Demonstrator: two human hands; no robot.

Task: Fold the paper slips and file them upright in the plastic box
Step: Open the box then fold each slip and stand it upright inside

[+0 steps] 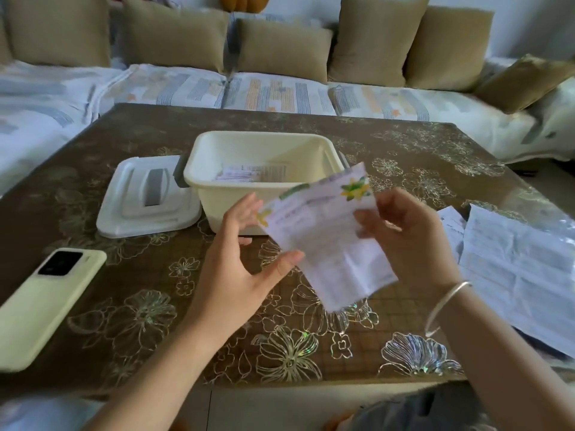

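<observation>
A person's right hand pinches a printed paper slip by its right edge, in the air just in front of a cream plastic box on the desk. The left hand is spread, touching the slip's left edge. To fold well, match the edges first, then crease firmly, so it stands beside the filed slips inside.

readable text: none | paper slip: printed lines and flower logo, too blurred | sheets on worktop: print illegible | slips in plastic box: print illegible
</observation>
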